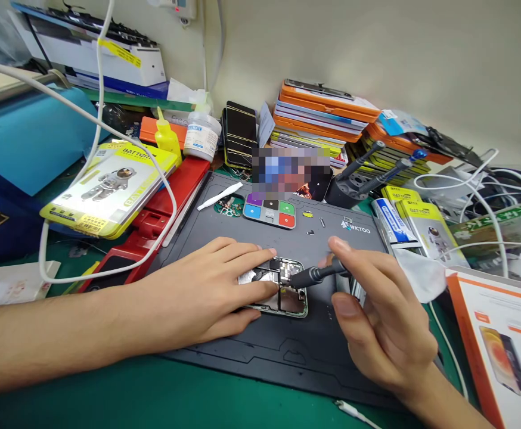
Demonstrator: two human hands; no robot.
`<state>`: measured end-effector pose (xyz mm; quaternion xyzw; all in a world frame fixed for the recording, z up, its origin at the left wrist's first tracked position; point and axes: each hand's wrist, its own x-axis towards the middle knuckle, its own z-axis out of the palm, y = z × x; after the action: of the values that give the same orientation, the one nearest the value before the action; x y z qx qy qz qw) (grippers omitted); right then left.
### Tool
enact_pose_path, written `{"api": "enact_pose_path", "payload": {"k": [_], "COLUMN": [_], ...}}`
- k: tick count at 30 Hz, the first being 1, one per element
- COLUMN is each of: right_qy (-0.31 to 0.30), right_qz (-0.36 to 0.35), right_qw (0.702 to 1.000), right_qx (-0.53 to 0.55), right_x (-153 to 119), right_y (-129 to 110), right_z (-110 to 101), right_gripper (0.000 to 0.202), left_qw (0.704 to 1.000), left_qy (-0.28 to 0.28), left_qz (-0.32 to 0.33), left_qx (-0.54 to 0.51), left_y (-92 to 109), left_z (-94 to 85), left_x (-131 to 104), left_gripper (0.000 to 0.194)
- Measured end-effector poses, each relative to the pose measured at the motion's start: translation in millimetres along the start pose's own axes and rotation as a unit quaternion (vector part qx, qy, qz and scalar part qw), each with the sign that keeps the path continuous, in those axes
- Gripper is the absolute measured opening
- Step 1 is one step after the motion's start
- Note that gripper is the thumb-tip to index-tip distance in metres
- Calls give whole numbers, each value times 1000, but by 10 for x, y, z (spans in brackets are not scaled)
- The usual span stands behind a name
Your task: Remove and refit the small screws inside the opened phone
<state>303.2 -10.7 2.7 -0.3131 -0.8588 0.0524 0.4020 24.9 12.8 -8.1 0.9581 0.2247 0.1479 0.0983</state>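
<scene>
An opened phone [292, 301], its inner parts bare, lies on the dark grey work mat [260, 348]. My left hand [216, 280] steadies it, fingers stretched across its left part and thumb along the near edge; that end of the phone is hidden. From the right, my right hand [383, 316] holds a dark screwdriver [316, 275] between its fingers. The screwdriver slants down to the left, its tip at the upper right part of the phone, among the small components. Whether the tip sits in a screw I cannot tell.
Beyond the phone lie a coloured screw tray [270, 210], a white plastic pry tool [220, 196] and several tiny metal parts. A tool holder [347, 187] stands at the mat's back right. Battery packs [112, 185] and a looping white cable [171, 205] crowd the left; boxes [502, 339] stand right.
</scene>
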Motion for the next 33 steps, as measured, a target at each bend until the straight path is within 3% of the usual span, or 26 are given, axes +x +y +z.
{"api": "enact_pose_path", "payload": {"k": [7, 12, 17, 22, 28, 30, 33], "right_qy": [3, -39, -16, -40, 2, 23, 47], "right_qz": [-3, 34, 27, 27, 61, 95, 131], "right_qw": [1000, 997, 999, 997, 997, 992, 977], "right_qx": [-9, 49, 38, 54, 38, 75, 163], "right_x": [28, 0, -7, -1, -34, -32, -13], "right_y": [9, -1, -10, -24, -19, -44, -108], "right_z": [65, 52, 59, 46, 134, 147, 145], "right_gripper": [88, 81, 88, 79, 86, 82, 75], "left_qw": [1000, 1000, 1000, 1000, 1000, 999, 998], "left_qy": [7, 1, 2, -1, 6, 25, 38], "left_qz": [6, 3, 4, 5, -7, -19, -14], "left_qx": [3, 5, 9, 9, -6, -21, -37], "left_y": [-10, -2, -4, -5, 18, 25, 32], "left_z": [-2, -3, 4, 8, -31, -65, -112], "left_x": [-13, -12, -6, -14, -9, 1, 14], "left_gripper": [32, 31, 33, 32, 39, 44, 35]}}
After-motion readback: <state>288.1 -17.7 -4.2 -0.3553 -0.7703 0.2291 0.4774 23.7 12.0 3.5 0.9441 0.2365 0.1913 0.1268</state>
